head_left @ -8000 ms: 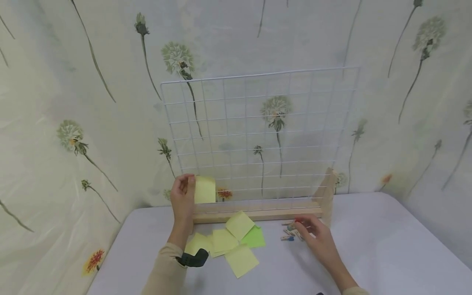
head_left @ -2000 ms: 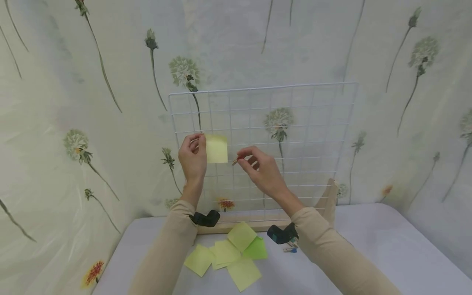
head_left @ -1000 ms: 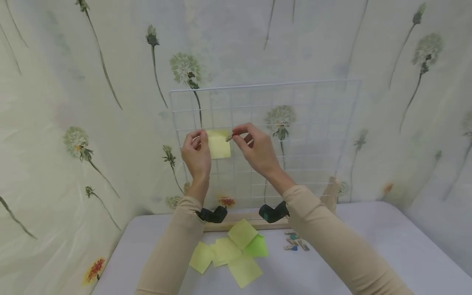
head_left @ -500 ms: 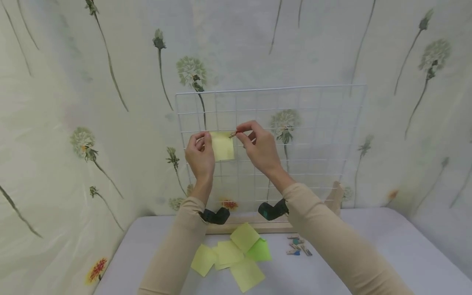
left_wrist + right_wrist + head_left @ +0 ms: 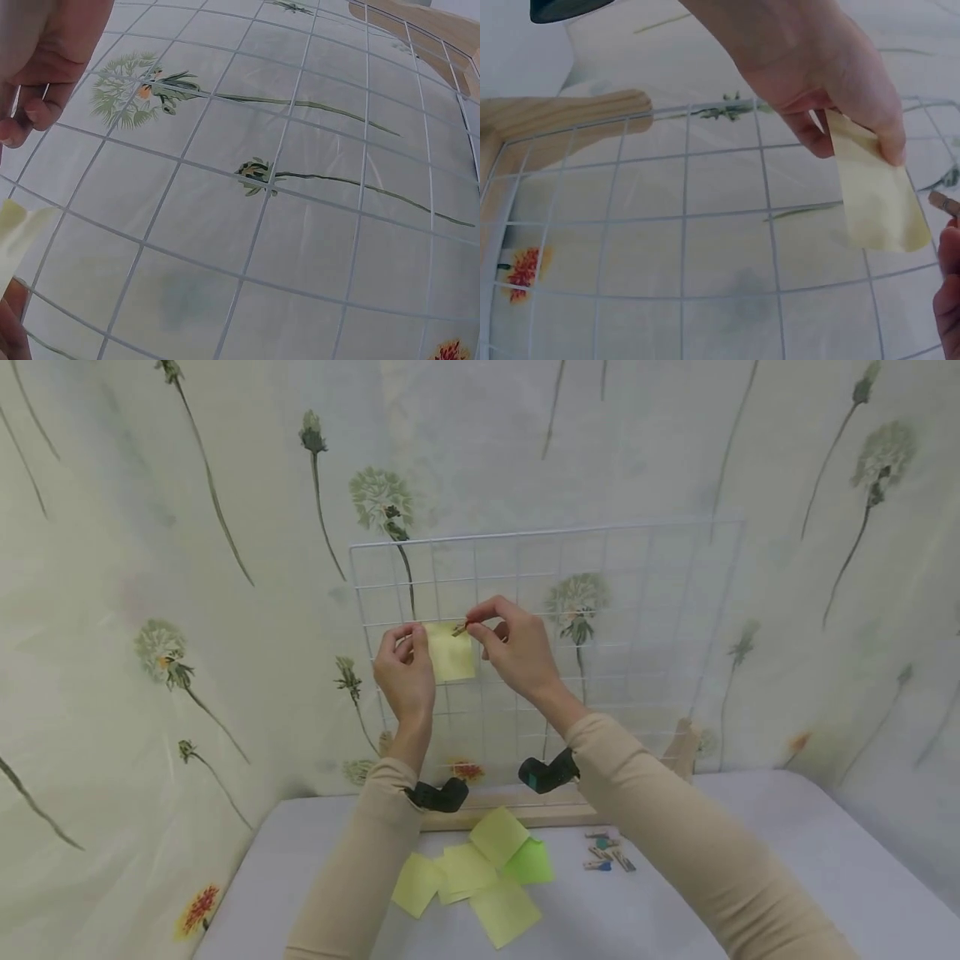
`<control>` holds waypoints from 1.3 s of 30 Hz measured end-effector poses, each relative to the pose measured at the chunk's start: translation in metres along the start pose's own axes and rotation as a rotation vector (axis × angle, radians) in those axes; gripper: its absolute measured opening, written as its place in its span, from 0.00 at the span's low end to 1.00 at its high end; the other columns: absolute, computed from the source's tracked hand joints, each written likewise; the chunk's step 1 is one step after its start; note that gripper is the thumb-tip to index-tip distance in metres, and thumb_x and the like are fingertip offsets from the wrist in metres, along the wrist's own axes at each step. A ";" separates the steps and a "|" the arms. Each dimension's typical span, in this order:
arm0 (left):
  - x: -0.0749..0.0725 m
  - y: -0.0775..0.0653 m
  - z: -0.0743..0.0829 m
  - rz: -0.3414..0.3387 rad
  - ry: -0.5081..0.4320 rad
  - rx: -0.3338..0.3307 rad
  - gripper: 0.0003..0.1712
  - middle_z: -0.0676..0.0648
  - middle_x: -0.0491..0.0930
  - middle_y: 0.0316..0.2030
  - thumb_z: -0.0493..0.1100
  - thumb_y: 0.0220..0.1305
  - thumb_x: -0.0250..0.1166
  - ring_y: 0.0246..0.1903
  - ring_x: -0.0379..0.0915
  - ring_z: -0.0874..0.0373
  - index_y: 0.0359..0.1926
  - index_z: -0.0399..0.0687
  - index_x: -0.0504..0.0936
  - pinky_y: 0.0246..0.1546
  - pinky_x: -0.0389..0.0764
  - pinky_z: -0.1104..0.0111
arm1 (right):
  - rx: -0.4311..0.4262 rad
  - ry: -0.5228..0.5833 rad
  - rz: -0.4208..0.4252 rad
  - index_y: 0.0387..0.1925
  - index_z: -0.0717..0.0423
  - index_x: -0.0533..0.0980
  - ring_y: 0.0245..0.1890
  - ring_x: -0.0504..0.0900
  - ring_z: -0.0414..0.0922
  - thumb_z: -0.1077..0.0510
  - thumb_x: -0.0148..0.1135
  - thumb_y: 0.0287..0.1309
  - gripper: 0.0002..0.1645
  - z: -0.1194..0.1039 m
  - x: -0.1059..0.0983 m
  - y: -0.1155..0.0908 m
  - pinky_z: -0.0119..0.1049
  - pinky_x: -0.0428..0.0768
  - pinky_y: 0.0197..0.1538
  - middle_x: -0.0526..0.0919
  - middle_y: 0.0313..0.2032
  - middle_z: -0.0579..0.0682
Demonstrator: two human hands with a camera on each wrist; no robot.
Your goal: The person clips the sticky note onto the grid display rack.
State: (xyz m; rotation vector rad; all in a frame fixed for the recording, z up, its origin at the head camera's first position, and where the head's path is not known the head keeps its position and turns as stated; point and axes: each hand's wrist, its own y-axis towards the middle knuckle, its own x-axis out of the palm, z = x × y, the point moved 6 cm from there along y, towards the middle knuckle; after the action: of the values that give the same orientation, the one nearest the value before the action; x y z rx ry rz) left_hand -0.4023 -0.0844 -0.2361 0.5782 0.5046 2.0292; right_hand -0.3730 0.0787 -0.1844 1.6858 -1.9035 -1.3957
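My left hand (image 5: 405, 672) pinches a yellow sticky note (image 5: 453, 656) by its left edge, upright against the white wire grid (image 5: 517, 556). In the right wrist view, the thumb of that hand lies over the note (image 5: 877, 191). With thumb and forefinger, my right hand (image 5: 517, 647) pinches a small wooden clothespin (image 5: 459, 629) with a red end. The clothespin's tip is at the note's upper right part; whether it clips the paper and wire cannot be made out. Only a corner of the note (image 5: 15, 232) shows in the left wrist view.
Several yellow sticky notes (image 5: 504, 914) and a green one (image 5: 531, 862) lie on the white table (image 5: 585, 918). Right of them is a small pile of clothespins (image 5: 600, 852). A wooden base (image 5: 525, 817) holds the grid before a flower-printed backdrop (image 5: 247, 710).
Both hands have risen from low on the grid and the table. The note moved up the grid with my left hand; my right hand brought the clothespin from the pile to the note's upper right.
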 end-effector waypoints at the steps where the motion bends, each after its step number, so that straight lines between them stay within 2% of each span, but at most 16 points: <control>1: -0.001 0.001 0.000 0.000 0.002 0.003 0.11 0.43 0.87 0.35 0.46 0.65 0.61 0.32 0.82 0.56 0.41 0.44 0.81 0.32 0.78 0.74 | 0.005 0.007 -0.003 0.41 0.54 0.78 0.19 0.78 0.50 0.59 0.60 0.61 0.07 0.001 0.001 0.000 0.32 0.72 0.21 0.84 0.40 0.50; 9: 0.001 0.003 0.000 -0.018 -0.006 0.000 0.11 0.44 0.87 0.34 0.47 0.65 0.61 0.32 0.83 0.56 0.41 0.46 0.81 0.32 0.80 0.71 | 0.000 0.032 0.015 0.39 0.54 0.79 0.16 0.78 0.52 0.59 0.60 0.61 0.06 0.001 0.007 0.006 0.31 0.65 0.15 0.85 0.38 0.50; 16: 0.000 0.002 -0.001 -0.010 -0.001 -0.005 0.10 0.44 0.87 0.35 0.47 0.65 0.61 0.34 0.83 0.56 0.40 0.46 0.81 0.36 0.80 0.68 | -0.029 0.045 0.075 0.37 0.56 0.80 0.11 0.76 0.54 0.60 0.61 0.60 0.05 -0.001 0.011 0.010 0.29 0.63 0.12 0.86 0.35 0.51; 23: 0.004 0.001 0.000 -0.026 -0.031 -0.014 0.10 0.44 0.87 0.35 0.47 0.65 0.61 0.33 0.83 0.56 0.41 0.45 0.81 0.31 0.80 0.70 | -0.033 -0.017 0.107 0.37 0.56 0.80 0.10 0.76 0.51 0.60 0.61 0.60 0.05 0.006 0.010 0.016 0.30 0.67 0.13 0.86 0.35 0.51; 27: 0.006 0.000 -0.002 -0.025 -0.035 -0.005 0.11 0.45 0.87 0.36 0.47 0.65 0.60 0.35 0.84 0.57 0.41 0.45 0.81 0.34 0.81 0.69 | -0.027 -0.051 0.097 0.37 0.56 0.80 0.09 0.75 0.48 0.60 0.61 0.60 0.05 0.006 0.011 0.017 0.31 0.69 0.14 0.86 0.36 0.51; 30: 0.005 0.000 -0.004 -0.010 -0.049 0.010 0.10 0.44 0.87 0.36 0.46 0.65 0.60 0.36 0.84 0.57 0.41 0.45 0.81 0.36 0.82 0.68 | -0.063 -0.114 0.086 0.37 0.56 0.80 0.09 0.73 0.42 0.60 0.60 0.60 0.05 0.001 0.013 0.018 0.31 0.71 0.15 0.86 0.36 0.50; 35: 0.002 -0.001 -0.006 0.018 -0.067 0.035 0.09 0.44 0.87 0.35 0.46 0.65 0.61 0.35 0.84 0.60 0.40 0.45 0.81 0.38 0.82 0.68 | -0.151 -0.248 0.065 0.36 0.56 0.80 0.16 0.75 0.41 0.61 0.60 0.61 0.05 -0.010 0.017 0.025 0.32 0.72 0.20 0.86 0.35 0.50; 39: 0.002 0.000 -0.005 0.020 -0.074 0.055 0.10 0.45 0.87 0.35 0.46 0.65 0.60 0.36 0.83 0.61 0.41 0.45 0.81 0.41 0.82 0.67 | -0.173 -0.297 0.033 0.35 0.56 0.80 0.26 0.81 0.45 0.61 0.60 0.60 0.04 -0.017 0.017 0.031 0.36 0.75 0.29 0.87 0.35 0.51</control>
State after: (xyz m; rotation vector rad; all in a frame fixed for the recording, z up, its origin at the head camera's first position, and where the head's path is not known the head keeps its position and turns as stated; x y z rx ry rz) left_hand -0.4058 -0.0832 -0.2396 0.6914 0.5133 2.0101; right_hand -0.3858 0.0519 -0.1588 1.4261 -1.8780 -1.8249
